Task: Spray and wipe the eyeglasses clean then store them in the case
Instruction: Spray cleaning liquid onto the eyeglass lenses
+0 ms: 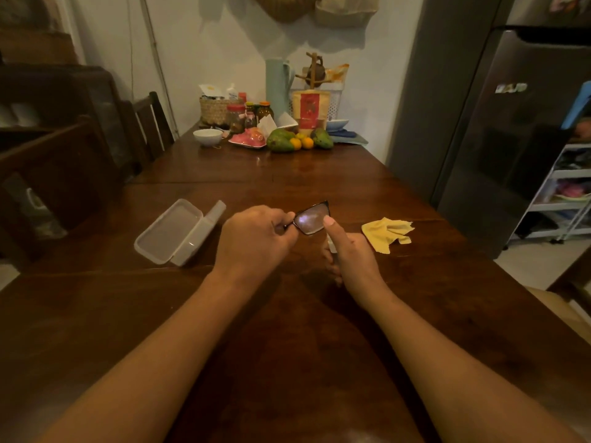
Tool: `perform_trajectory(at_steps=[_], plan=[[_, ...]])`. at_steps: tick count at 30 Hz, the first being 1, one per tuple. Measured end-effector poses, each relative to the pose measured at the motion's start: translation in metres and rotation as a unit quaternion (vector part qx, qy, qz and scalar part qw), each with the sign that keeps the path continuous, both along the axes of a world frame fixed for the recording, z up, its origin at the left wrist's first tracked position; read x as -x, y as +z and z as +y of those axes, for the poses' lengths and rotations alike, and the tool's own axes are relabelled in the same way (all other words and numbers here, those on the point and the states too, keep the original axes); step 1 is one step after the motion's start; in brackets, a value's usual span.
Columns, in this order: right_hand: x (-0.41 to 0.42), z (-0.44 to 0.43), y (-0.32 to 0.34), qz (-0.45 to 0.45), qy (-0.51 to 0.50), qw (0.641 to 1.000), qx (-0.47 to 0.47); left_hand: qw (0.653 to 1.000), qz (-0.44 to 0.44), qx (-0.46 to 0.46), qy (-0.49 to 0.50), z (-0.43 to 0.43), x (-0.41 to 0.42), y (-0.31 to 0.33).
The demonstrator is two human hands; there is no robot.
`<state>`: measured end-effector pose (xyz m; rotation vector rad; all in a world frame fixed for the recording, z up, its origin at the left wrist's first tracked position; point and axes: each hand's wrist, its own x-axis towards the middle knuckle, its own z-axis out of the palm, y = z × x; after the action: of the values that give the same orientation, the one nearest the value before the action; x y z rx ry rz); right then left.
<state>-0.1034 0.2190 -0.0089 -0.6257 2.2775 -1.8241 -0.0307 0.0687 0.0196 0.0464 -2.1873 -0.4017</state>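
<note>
Case [169,233], clear plastic with its lid open, lies on the counter [287,330] left of both hands, with a pale tube-like object [215,212] just beside its far edge. Left hand [256,239] pinches the eyeglasses [311,220] at one end of the frame and holds them above the counter, between the two hands. Right hand [353,255] curls round a small spray bottle [332,246], mostly hidden, with its forefinger raised beside the lens. Yellow cloth [388,233] lies crumpled right of the right hand. Risk: the one-ended pinch gives little hold, so a hard press on the bottle could jolt the eyeglasses loose. At such close range the spray could also miss the lens and wet the counter.
</note>
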Motion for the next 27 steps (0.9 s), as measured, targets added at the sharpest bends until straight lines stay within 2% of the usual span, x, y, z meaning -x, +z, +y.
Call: perform_trajectory(at_steps=[8, 17, 27], plan=[[0.0016, -0.0047, 0.0032, -0.032, -0.047, 0.998, -0.004, 0.998, -0.056, -0.02, -0.008, 0.0039, 0.0031, -0.0076], [0.0021, -0.0067, 0.0002, -0.028, -0.06, 0.998, 0.006, 0.998, -0.062, -0.029, -0.005, 0.0039, 0.0013, -0.0061], [-0.0025, -0.0054, 0.004, -0.008, -0.023, 1.0, -0.005, 0.994, -0.087, -0.057, -0.017, 0.0084, 0.0022, -0.0072]])
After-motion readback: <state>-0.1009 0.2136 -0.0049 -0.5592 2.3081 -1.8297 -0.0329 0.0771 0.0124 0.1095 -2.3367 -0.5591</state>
